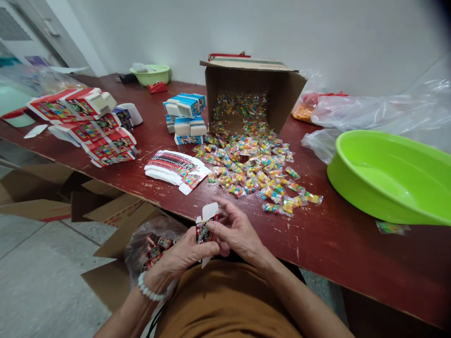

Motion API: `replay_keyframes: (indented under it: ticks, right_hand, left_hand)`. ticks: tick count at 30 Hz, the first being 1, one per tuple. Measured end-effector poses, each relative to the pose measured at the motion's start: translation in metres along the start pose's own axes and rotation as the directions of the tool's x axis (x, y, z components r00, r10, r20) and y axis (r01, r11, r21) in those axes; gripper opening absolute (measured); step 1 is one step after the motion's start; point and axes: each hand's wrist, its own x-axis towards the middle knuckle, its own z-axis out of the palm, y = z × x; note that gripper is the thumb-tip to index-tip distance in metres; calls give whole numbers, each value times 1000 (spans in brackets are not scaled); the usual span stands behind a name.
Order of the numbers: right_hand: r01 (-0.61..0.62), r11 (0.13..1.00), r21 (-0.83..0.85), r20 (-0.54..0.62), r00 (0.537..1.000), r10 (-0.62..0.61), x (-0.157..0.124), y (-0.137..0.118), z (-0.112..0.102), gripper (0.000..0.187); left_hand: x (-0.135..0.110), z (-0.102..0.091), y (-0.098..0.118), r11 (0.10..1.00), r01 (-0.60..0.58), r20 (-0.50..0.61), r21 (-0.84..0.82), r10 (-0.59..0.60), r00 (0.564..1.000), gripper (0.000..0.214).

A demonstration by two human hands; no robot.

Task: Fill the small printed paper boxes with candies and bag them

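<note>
The little carton (202, 234) in the person's hands is thin printed card, red and black outside, its white flaps standing up at one end and another poking out below. Around it the textures vary: a scuffed red tabletop (317, 253), crinkly clear packets of colourful sweets (252, 164), a brown corrugated box (291, 96) lying on its side, and a smooth, round lime basin (391, 173).

The carton sits just off the table's near edge, between both hands. The left hand (190, 249) has its thumb laid across the lower part; its other fingers are hidden from me, so I can't tell how they press. The right hand (243, 230) sets its thumb on the printed face, the index finger curved near the upper flap.

I count one carton in hand, one beaded bracelet (151, 287) (pale, round beads, on the left wrist), one lime basin, one brown box and one row of flattened cartons (169, 169). The packets are too heaped to count.
</note>
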Motion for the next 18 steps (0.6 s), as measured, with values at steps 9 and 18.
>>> replay_keyframes:
  ticks: [9, 18]
  right_hand:
    - [422, 588, -690, 312, 907, -284, -2, -16, -15, 23]
    - [219, 669, -711, 232, 970, -72, -8, -9, -14, 22]
  left_hand:
    - [-11, 4, 10, 985, 171, 44, 32, -172, 984, 22]
    - [-9, 4, -2, 961, 263, 67, -90, -258, 964, 41]
